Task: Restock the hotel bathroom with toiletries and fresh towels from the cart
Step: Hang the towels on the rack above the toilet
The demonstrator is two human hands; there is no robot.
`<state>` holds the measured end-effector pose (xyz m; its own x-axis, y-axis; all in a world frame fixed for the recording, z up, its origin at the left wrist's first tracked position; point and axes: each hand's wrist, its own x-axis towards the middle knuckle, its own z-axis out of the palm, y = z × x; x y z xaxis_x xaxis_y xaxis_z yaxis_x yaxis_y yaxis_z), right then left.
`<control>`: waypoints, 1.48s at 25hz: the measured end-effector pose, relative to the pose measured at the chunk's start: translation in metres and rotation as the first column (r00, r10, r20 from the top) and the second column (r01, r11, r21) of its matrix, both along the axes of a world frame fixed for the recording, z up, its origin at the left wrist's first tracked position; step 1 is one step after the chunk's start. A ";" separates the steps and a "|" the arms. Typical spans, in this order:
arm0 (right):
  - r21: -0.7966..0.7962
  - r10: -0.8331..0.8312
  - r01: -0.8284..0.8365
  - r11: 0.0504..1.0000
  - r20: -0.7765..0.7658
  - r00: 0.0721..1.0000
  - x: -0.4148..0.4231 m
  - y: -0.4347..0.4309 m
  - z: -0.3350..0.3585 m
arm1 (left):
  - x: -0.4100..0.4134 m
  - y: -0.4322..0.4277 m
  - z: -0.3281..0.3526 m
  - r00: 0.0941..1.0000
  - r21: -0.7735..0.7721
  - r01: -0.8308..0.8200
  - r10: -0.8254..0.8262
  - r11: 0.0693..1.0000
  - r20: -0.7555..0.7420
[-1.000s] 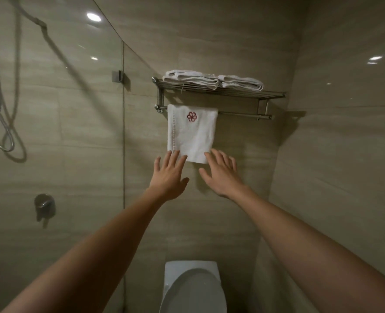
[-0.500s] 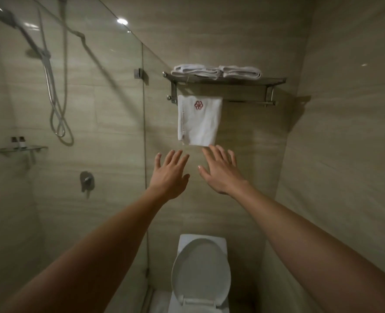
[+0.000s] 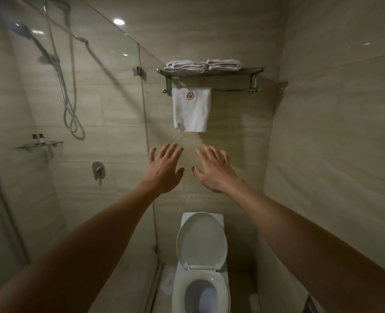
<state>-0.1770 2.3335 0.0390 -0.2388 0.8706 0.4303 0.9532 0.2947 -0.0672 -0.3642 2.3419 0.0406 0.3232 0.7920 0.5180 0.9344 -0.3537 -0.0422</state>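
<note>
A white hand towel (image 3: 192, 111) with a red flower emblem hangs from the left end of the bar of a metal wall rack (image 3: 232, 89). Two folded white towels (image 3: 204, 65) lie side by side on the rack's top shelf. My left hand (image 3: 164, 169) and my right hand (image 3: 214, 169) are stretched out below the hanging towel, fingers straight and spread, holding nothing and clear of the cloth. Two small toiletry bottles (image 3: 39, 138) stand on a glass corner shelf (image 3: 40, 145) inside the shower.
A glass shower partition (image 3: 110, 109) stands to the left, with a hand shower and hose (image 3: 60, 71) and a mixer valve (image 3: 98, 170) behind it. A white toilet (image 3: 201, 256) with its lid up sits directly below my hands. Tiled walls close in at the back and right.
Both hands have dropped away from the hanging towel's lower edge, which they touched a second ago. The view has pulled back, showing more of the toilet and shower.
</note>
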 end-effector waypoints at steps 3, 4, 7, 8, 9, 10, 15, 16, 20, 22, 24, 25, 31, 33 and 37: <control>-0.034 -0.052 0.052 0.998 -0.007 0.999 0.008 -0.037 -0.007 | 0.000 -0.033 -0.009 0.998 0.014 0.059 -0.059 0.998 0.011; -0.044 -0.071 0.070 0.997 -0.014 0.997 0.008 -0.051 -0.010 | -0.004 -0.045 -0.014 0.998 0.015 0.066 -0.067 0.998 0.014; -0.080 -0.119 0.120 0.989 0.026 0.993 0.006 -0.098 -0.024 | -0.015 -0.085 -0.029 0.997 -0.021 0.078 -0.077 0.997 0.011; -0.093 -0.128 0.131 0.987 0.038 0.991 0.002 -0.115 -0.029 | -0.021 -0.098 -0.036 0.997 -0.039 0.083 -0.082 0.996 0.011; -0.102 -0.143 0.147 0.984 0.044 0.989 -0.002 -0.132 -0.033 | -0.024 -0.111 -0.042 0.996 -0.052 0.088 -0.088 0.995 0.000; -0.106 -0.156 0.161 0.981 0.053 0.986 -0.007 -0.149 -0.037 | -0.026 -0.124 -0.046 0.995 -0.064 0.100 -0.100 0.993 -0.002; -0.100 -0.171 0.174 0.980 0.039 0.984 -0.022 -0.224 -0.048 | -0.034 -0.182 -0.059 0.983 -0.057 0.183 -0.182 0.981 0.026; -0.101 -0.162 0.165 0.981 0.033 0.986 -0.025 -0.231 -0.050 | -0.037 -0.188 -0.060 0.981 -0.050 0.190 -0.188 0.980 0.042; -0.152 -0.146 0.142 0.978 -0.020 0.989 -0.029 -0.267 -0.070 | -0.037 -0.226 -0.073 0.988 -0.074 0.154 -0.151 0.985 0.046; -0.161 -0.119 0.112 0.981 -0.032 0.992 -0.026 -0.274 -0.082 | -0.037 -0.239 -0.082 0.991 -0.102 0.125 -0.120 0.987 0.058; -0.150 -0.081 0.078 0.986 -0.016 0.997 -0.019 -0.278 -0.095 | -0.032 -0.252 -0.091 0.992 -0.094 0.116 -0.111 0.989 0.056; -0.151 -0.060 0.056 0.987 -0.020 0.998 -0.015 -0.279 -0.103 | -0.029 -0.261 -0.095 0.993 -0.096 0.113 -0.109 0.989 0.053; -0.127 0.058 -0.063 0.990 -0.038 0.998 0.024 -0.294 -0.137 | 0.018 -0.319 -0.127 0.996 -0.171 -0.013 0.029 0.985 0.089; -0.145 0.073 -0.084 0.986 -0.078 0.994 0.039 -0.302 -0.146 | 0.035 -0.341 -0.136 0.994 -0.188 -0.054 0.072 0.981 0.086; -0.249 0.131 -0.144 0.958 -0.067 0.989 0.049 -0.337 -0.168 | 0.051 -0.393 -0.153 0.984 -0.228 -0.145 0.164 0.963 0.067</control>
<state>-0.1282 1.9965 -0.1288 -0.3481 0.9125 0.2148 0.8982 0.3903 -0.2021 -0.3135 1.9493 -0.1127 0.1504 0.9269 0.3438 0.9752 -0.1962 0.1023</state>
